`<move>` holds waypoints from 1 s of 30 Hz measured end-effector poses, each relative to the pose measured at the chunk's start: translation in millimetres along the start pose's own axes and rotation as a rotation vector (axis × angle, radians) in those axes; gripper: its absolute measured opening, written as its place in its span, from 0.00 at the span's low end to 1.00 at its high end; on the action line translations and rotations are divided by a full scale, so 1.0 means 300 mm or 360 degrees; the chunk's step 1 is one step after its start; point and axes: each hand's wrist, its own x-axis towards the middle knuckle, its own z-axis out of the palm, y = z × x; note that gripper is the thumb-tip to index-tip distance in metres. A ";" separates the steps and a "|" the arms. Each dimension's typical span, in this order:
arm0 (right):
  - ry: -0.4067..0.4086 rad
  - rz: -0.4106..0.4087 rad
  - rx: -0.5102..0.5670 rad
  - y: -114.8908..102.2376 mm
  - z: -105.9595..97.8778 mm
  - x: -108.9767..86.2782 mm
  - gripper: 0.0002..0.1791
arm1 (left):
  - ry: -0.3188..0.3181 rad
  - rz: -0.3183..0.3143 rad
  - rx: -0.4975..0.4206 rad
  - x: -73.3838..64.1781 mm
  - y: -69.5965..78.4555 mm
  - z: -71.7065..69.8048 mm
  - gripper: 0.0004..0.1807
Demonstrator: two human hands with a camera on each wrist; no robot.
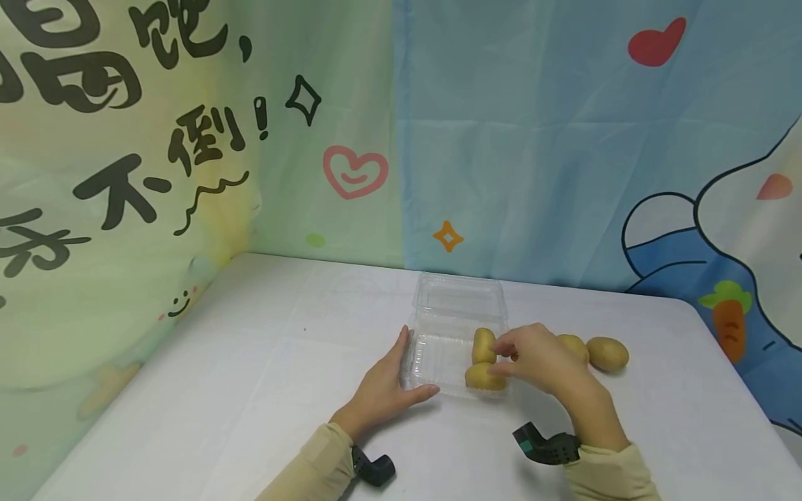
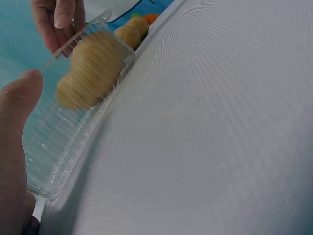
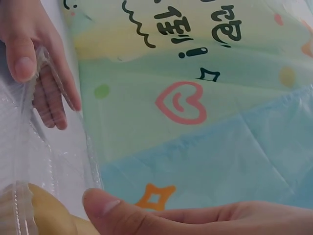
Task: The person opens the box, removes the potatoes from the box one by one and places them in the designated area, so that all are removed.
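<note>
A clear plastic clamshell box lies on the white table with its lid folded back. Two potatoes sit in the tray's right side, one upright behind and one across the front. My left hand holds the box's front left corner, thumb along the front and fingers along the side. In the left wrist view its thumb is at the rim. Over the potatoes hovers my right hand, thumb and fingers apart. Seen from the left wrist, the right fingers hang beside the rim, holding nothing.
Two more potatoes lie on the table right of the box, one partly behind my right hand and one farther right. A printed cloth backdrop rises behind the table's back edge.
</note>
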 end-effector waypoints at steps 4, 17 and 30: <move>-0.0032 0.0006 0.0011 -0.008 0.011 0.002 0.17 | -0.0003 0.0003 0.0002 -0.001 0.002 0.000 0.63; -0.0058 -0.0063 -0.0156 -0.032 0.027 -0.003 0.09 | -0.0007 0.0002 0.0005 0.001 0.005 -0.006 0.63; -0.0007 -0.0105 -0.0317 -0.068 0.036 -0.018 0.09 | -0.0007 0.0004 0.0005 0.001 0.002 -0.005 0.63</move>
